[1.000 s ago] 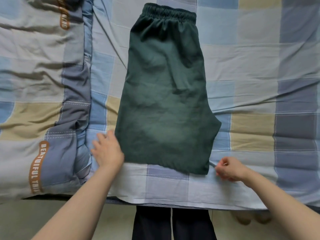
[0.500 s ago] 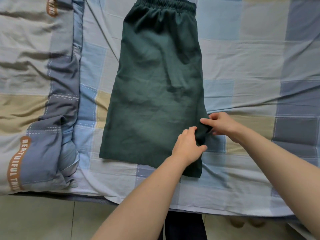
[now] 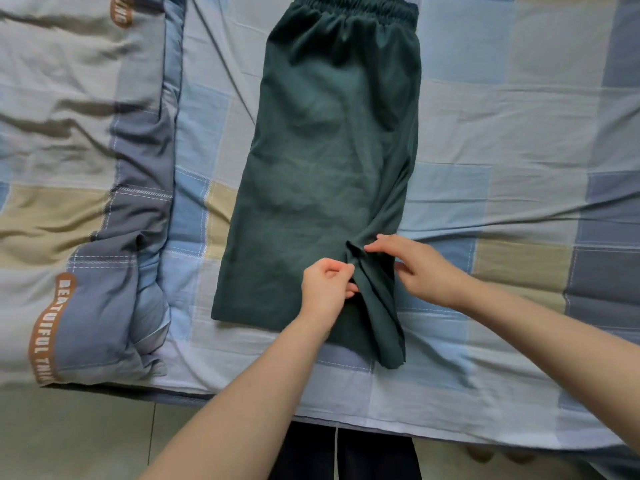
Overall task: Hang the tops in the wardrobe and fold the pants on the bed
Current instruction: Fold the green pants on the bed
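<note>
Grey-blue checked quilt [image 3: 86, 202], bunched at left, is lettered in orange: "BEAUTIFUL TH…", the rest cut off. Dark green cotton pants [image 3: 329, 161] are lying flat mid-bed on the checked sheet [image 3: 519, 133], waistband far. Crotch flap is being pinched by left hand [image 3: 325, 285]; right hand [image 3: 420, 266] is gripping it from beside. Flap is best being tucked inward, edge kept straight.

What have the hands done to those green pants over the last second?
Both hands left the near hem and came together at the pants' right edge. The left hand and right hand now pinch the cloth that stuck out there, turning it inward over the dark green pants. The waistband is still at the far end, the pants still lie flat on the checked sheet, and the quilt is unmoved.
</note>
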Motion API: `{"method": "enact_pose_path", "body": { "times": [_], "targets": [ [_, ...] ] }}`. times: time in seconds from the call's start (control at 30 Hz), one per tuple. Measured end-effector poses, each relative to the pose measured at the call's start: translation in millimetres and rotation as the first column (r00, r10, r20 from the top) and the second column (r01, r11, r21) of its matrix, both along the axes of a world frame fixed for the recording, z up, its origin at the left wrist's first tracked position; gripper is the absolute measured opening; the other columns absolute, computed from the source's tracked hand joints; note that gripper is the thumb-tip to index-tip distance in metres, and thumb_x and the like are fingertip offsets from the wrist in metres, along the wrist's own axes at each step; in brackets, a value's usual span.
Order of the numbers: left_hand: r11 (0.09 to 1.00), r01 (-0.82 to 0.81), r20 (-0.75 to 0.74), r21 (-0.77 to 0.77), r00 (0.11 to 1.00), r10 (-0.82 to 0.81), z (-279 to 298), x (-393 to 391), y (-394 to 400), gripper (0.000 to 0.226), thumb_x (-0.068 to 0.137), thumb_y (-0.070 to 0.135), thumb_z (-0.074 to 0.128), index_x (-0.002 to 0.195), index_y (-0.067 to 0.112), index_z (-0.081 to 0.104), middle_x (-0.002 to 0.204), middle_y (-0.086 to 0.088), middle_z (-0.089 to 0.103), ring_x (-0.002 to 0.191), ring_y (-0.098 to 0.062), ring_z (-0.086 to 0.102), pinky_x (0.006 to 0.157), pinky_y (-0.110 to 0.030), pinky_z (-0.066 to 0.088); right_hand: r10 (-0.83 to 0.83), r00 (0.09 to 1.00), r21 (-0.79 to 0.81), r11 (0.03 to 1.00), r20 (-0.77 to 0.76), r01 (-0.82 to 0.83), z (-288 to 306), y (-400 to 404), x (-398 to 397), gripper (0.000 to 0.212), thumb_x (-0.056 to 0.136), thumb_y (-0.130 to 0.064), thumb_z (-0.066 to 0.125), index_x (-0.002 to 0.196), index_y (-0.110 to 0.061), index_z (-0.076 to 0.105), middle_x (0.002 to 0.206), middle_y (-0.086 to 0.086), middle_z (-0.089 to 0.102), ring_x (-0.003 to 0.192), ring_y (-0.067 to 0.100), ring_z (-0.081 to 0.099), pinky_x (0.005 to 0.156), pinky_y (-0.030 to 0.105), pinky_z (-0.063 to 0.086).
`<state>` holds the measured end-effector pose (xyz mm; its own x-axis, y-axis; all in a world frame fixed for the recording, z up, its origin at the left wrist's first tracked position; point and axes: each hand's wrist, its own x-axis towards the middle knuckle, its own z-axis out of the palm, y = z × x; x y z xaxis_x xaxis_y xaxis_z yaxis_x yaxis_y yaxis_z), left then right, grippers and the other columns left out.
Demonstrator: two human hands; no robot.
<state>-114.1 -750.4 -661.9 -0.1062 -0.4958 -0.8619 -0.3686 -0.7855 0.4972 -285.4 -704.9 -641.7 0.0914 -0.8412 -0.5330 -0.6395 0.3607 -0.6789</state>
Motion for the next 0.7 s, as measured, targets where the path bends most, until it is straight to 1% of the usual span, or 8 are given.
{"method": "enact_pose_path", "body": {
  "times": [0.07,0.17,0.2,0.27,0.33,0.4,0.5,0.7],
  "targets": [
    [0.997,0.080,0.027,0.022,0.996,-0.081,-1.5,10.1,-10.2,0.008,0.093,0.008,0.056,0.086,0.006,0.060,0.077,-0.007,0.070,0.057,-0.014,0.067,0.062,-0.027,0.056,0.252,0.966,-0.005,0.967,-0.056,-0.253,-8.9,4.2,-3.0,0.072,0.076,0.016,0.040,0.142,-0.012,0.044,0.149,0.002,0.040,0.146,0.016,0.020,0.114,0.017,0.017],
    [0.882,0.433,0.195,-0.186,0.896,-0.399,-1.4,35.1,-27.0,0.008,0.090,0.010,0.055,0.084,0.012,0.058,0.082,-0.006,0.070,0.066,-0.019,0.069,0.072,-0.038,0.057,0.578,0.699,-0.029,0.762,-0.420,-0.647,-21.5,6.0,-7.4,0.080,0.077,0.008,0.039,0.151,-0.018,0.025,0.159,-0.001,0.021,0.148,0.020,0.009,0.120,0.033,0.009],
    [0.731,0.608,0.277,-0.310,0.793,-0.542,-1.3,47.1,-34.7,0.007,0.088,0.009,0.055,0.086,0.014,0.059,0.085,-0.004,0.068,0.073,-0.021,0.068,0.074,-0.039,0.055,0.587,0.613,-0.060,0.695,-0.529,-0.717,-24.4,6.5,-8.6,0.074,0.081,0.004,0.040,0.151,-0.017,0.027,0.158,0.001,0.024,0.147,0.023,0.016,0.119,0.038,0.014],
    [0.192,0.822,0.470,-0.537,0.480,-0.740,-0.8,74.0,-58.9,0.019,0.080,0.000,0.056,0.094,0.012,0.062,0.095,-0.004,0.066,0.089,-0.026,0.063,0.078,-0.039,0.051,0.550,0.510,-0.111,0.601,-0.661,-0.792,-31.3,8.6,-9.3,0.061,0.089,-0.003,0.042,0.148,-0.016,0.035,0.153,0.004,0.034,0.141,0.027,0.032,0.114,0.046,0.029],
    [-0.373,0.720,0.677,-0.585,0.181,-0.713,-0.9,102.5,-94.8,0.027,0.078,-0.004,0.057,0.101,0.008,0.067,0.110,-0.010,0.068,0.105,-0.032,0.064,0.086,-0.039,0.053,0.504,0.493,-0.162,0.563,-0.709,-0.810,-40.8,11.3,-10.9,0.053,0.094,-0.006,0.034,0.146,-0.015,0.039,0.150,0.005,0.040,0.137,0.028,0.039,0.108,0.048,0.038],
    [-0.683,0.563,0.816,-0.465,-0.026,-0.577,-2.2,131.8,-137.1,0.039,0.088,0.003,0.043,0.118,0.008,0.067,0.130,-0.011,0.063,0.122,-0.033,0.059,0.100,-0.046,0.049,0.478,0.469,-0.162,0.552,-0.742,-0.818,-48.8,13.3,-10.7,0.052,0.095,-0.008,0.032,0.146,-0.014,0.038,0.150,0.005,0.040,0.136,0.029,0.040,0.106,0.050,0.040],
    [-0.827,0.508,0.877,-0.242,-0.249,-0.410,-2.2,159.2,-185.7,0.061,0.088,0.002,0.027,0.146,0.015,0.039,0.152,-0.007,0.041,0.138,-0.031,0.041,0.111,-0.051,0.037,0.492,0.436,-0.066,0.604,-0.754,-0.794,-55.5,16.2,-3.9,0.060,0.091,-0.022,0.030,0.150,-0.012,0.029,0.154,0.008,0.031,0.140,0.032,0.033,0.108,0.057,0.033],
    [-0.893,0.422,0.885,-0.155,-0.342,-0.315,-16.6,129.4,-186.2,0.057,0.091,0.007,0.029,0.145,0.019,0.045,0.151,-0.004,0.043,0.138,-0.029,0.042,0.110,-0.053,0.037,0.406,0.602,-0.095,0.772,-0.688,-0.629,-53.3,21.2,20.2,0.063,0.090,-0.048,0.036,0.144,-0.016,0.043,0.149,0.005,0.042,0.138,0.030,0.037,0.105,0.063,0.032]
  ]
}}
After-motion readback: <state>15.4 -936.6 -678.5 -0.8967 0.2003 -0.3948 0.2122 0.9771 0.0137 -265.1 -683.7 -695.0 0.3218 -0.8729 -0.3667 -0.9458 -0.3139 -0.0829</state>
